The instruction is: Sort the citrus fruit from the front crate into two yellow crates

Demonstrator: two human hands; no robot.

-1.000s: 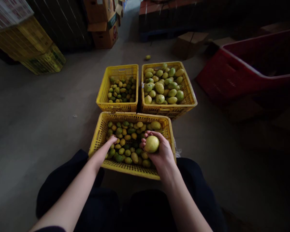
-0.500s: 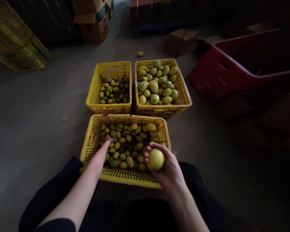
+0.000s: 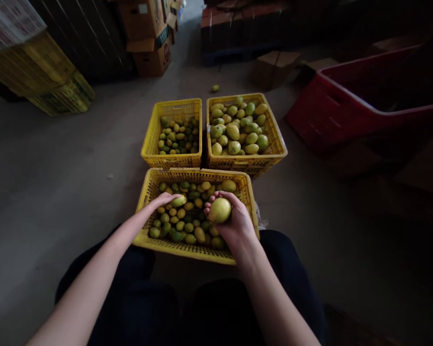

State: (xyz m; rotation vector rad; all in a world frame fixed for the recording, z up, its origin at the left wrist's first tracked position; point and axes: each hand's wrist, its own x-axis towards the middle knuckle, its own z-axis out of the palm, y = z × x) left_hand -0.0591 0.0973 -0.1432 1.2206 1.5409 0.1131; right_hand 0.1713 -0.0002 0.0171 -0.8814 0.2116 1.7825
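Over the near yellow crate (image 3: 198, 254), which holds many green and yellow fruits, both my hands are at work. My left hand (image 3: 165, 198) grips a yellow-green fruit (image 3: 179, 201) above the crate's left part. My right hand (image 3: 238, 221), palm up, has its fingers curled round a large pale-green fruit (image 3: 220, 210) over the right part. Behind stand two more yellow crates: the left one (image 3: 147, 139) contains small fruits, the right one (image 3: 273, 129) larger ones.
One fruit (image 3: 215, 88) lies on the floor behind the crates. A red bin (image 3: 324, 105) and a cardboard box (image 3: 274, 67) are at the right. Yellow crates (image 3: 57, 72) and cartons (image 3: 149, 57) are stacked at the back left.
My left hand has risen from among the fruits with one in its grip. My right hand, still round the large fruit, has moved slightly forward and left. The view has shifted a little.
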